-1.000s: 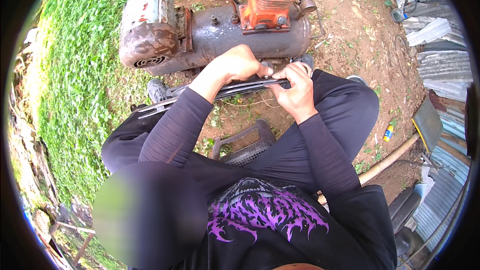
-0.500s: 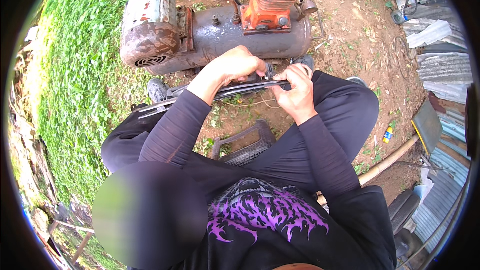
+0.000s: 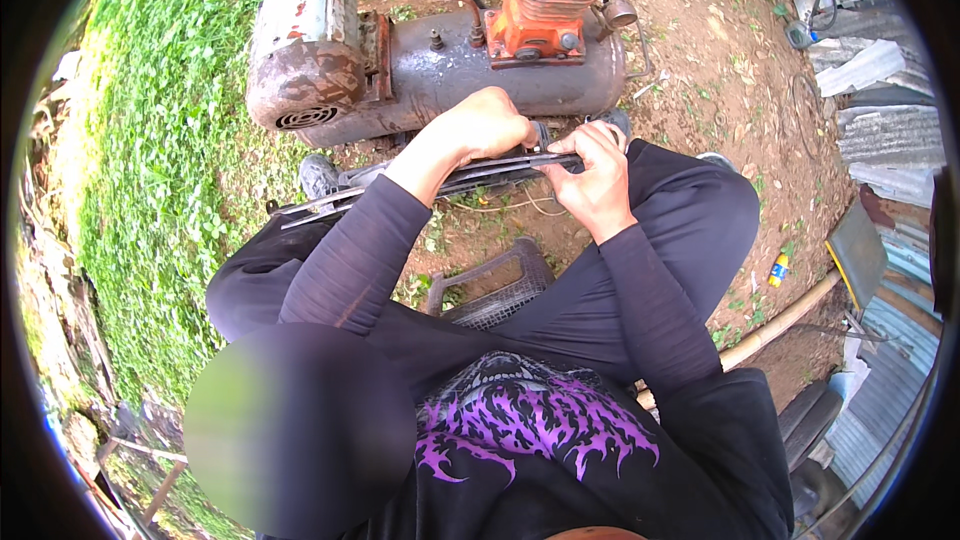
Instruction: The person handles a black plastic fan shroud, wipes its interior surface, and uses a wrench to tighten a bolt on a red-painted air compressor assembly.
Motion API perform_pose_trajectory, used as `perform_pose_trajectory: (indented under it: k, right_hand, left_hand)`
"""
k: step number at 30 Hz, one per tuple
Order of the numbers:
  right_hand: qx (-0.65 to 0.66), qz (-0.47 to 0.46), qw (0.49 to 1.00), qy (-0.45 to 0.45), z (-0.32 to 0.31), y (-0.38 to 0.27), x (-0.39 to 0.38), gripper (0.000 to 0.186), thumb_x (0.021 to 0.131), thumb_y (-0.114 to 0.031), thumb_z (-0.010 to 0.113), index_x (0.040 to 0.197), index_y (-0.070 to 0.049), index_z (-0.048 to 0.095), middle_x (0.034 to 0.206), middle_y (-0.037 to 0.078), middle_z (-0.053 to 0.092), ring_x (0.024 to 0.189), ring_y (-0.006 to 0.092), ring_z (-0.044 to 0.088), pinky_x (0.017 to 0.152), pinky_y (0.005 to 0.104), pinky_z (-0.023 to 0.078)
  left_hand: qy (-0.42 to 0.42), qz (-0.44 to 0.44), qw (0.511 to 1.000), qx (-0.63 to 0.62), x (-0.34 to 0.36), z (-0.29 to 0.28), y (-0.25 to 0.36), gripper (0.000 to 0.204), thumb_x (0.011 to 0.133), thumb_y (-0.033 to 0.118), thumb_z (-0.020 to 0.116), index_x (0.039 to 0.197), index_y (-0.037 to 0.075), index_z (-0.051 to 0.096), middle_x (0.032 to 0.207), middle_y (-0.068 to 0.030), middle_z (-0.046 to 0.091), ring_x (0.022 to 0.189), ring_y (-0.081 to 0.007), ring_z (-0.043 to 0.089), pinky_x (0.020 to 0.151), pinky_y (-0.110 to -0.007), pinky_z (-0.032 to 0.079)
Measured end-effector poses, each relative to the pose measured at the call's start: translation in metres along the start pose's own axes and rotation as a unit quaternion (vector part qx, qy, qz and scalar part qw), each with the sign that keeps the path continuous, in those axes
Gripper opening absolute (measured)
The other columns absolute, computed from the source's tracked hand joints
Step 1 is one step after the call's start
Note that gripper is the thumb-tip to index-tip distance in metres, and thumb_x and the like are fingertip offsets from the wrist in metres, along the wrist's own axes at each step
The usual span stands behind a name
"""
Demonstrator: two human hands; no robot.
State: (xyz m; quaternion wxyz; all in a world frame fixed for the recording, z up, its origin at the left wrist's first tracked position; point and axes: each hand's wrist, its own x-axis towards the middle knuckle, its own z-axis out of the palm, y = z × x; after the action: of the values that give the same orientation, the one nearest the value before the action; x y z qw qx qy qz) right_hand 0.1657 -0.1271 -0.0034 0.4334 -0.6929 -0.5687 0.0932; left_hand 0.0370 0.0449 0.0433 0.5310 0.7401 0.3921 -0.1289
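Observation:
Several long, thin dark strips (image 3: 480, 172), apparently metal, lie slantwise across my lap, their left ends over my left thigh. My right hand (image 3: 595, 180) pinches them near their right end, thumb below and fingers on top. Just to its left, my left hand (image 3: 475, 135) is closed in a fist above the strips, its wrist crossing over them. The fingertips are turned away, so what they hold is hidden. A small dark piece (image 3: 541, 134) shows between the two hands, too little of it visible to name.
Beyond my feet stands an air compressor with a grey tank (image 3: 440, 65), a rusty motor (image 3: 300, 40) and an orange pump (image 3: 545, 15). A dark mesh-like frame (image 3: 500, 295) sits between my legs. To the right are a yellow bottle (image 3: 778, 270), a bamboo pole (image 3: 780, 330) and corrugated sheets (image 3: 890, 135).
The view has shifted slightly. My left fist has moved a little to the right along the strips, while my right hand keeps its pinch.

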Motion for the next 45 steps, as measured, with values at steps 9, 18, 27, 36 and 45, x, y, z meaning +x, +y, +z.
perform_pose_trajectory:
  k: [9, 18, 27, 36, 45]
  right_hand:
    - [-0.003, -0.013, 1.000, 0.002, 0.001, -0.003, 0.000, 0.025, 0.069, -0.006, 0.088, 0.082, -0.011, 0.066, 0.081, 0.003, 0.065, 0.092, 0.0278, 0.065, 0.102, 0.0459, 0.040]
    - [-0.007, 0.011, 1.000, -0.009, 0.001, 0.004, -0.002, 0.027, 0.070, -0.006, 0.090, 0.083, -0.010, 0.067, 0.083, 0.004, 0.065, 0.092, 0.0295, 0.066, 0.102, 0.0449, 0.040]
    - [-0.037, 0.012, 0.999, -0.005, 0.012, 0.009, 0.025, 0.031, 0.071, -0.015, 0.094, 0.089, -0.011, 0.069, 0.089, 0.005, 0.069, 0.099, 0.0298, 0.065, 0.108, 0.0496, 0.040]
    - [-0.126, 0.013, 0.992, 0.010, 0.038, 0.032, 0.058, 0.038, 0.077, -0.029, 0.095, 0.108, -0.019, 0.075, 0.115, 0.002, 0.074, 0.126, 0.0269, 0.062, 0.124, 0.0639, 0.027]
    - [-0.100, -0.022, 0.994, -0.039, 0.043, 0.037, 0.095, 0.042, 0.082, -0.016, 0.086, 0.122, -0.016, 0.074, 0.129, 0.012, 0.071, 0.131, 0.0331, 0.062, 0.123, 0.0718, 0.025]
  left_hand:
    - [-0.033, -0.001, 0.998, -0.054, 0.019, 0.010, -0.028, 0.027, 0.088, 0.022, 0.083, 0.088, -0.005, 0.082, 0.072, -0.0095, 0.073, 0.067, -0.0145, 0.061, 0.065, -0.038, 0.051]
    - [-0.032, -0.019, 0.999, 0.010, 0.010, 0.002, -0.007, 0.025, 0.087, 0.021, 0.085, 0.093, -0.003, 0.084, 0.081, -0.0102, 0.078, 0.068, -0.0153, 0.063, 0.066, -0.038, 0.052]
    - [0.118, 0.114, 0.986, -0.001, -0.046, -0.055, -0.004, 0.040, 0.095, 0.022, 0.079, 0.127, -0.003, 0.075, 0.079, 0.0022, 0.064, 0.074, -0.0079, 0.057, 0.069, -0.028, 0.048]
    - [0.189, 0.021, 0.982, -0.012, -0.167, -0.111, -0.101, 0.036, 0.098, 0.021, 0.078, 0.128, 0.002, 0.075, 0.085, 0.0069, 0.062, 0.080, -0.0051, 0.054, 0.075, -0.025, 0.046]
    - [-0.148, -0.106, 0.976, 0.118, -0.025, 0.036, -0.223, 0.028, 0.089, 0.016, 0.069, 0.102, -0.007, 0.078, 0.091, -0.0217, 0.078, 0.082, -0.0342, 0.075, 0.077, -0.046, 0.059]
